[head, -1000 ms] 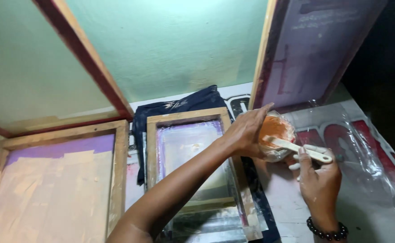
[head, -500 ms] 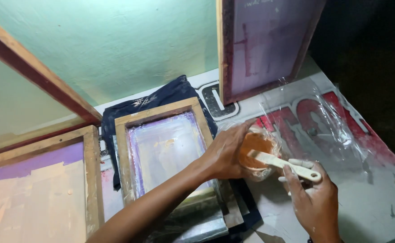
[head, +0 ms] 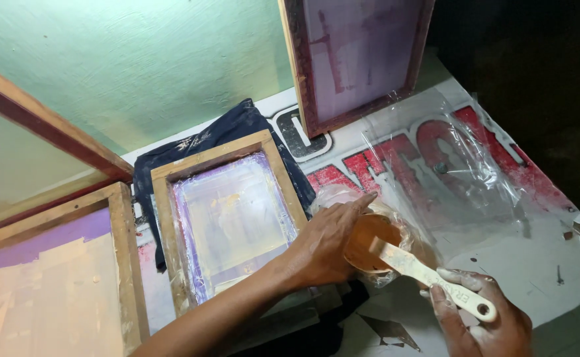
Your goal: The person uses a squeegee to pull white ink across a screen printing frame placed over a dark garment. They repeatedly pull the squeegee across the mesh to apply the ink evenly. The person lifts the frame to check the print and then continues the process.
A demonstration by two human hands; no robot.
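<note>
Orange ink fills a small tub (head: 369, 243) wrapped in plastic, sitting just right of the wooden screen frame (head: 227, 218). Left hand (head: 326, 241) cups its rim – probably to steady it – while the right hand (head: 482, 324) grips a white spatula (head: 429, 277), blade dipped in.

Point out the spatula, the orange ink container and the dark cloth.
spatula (head: 429, 276), head view, middle of its white blade.
orange ink container (head: 367, 239), head view, orange inside.
dark cloth (head: 227, 132), head view, upper fold.
</note>
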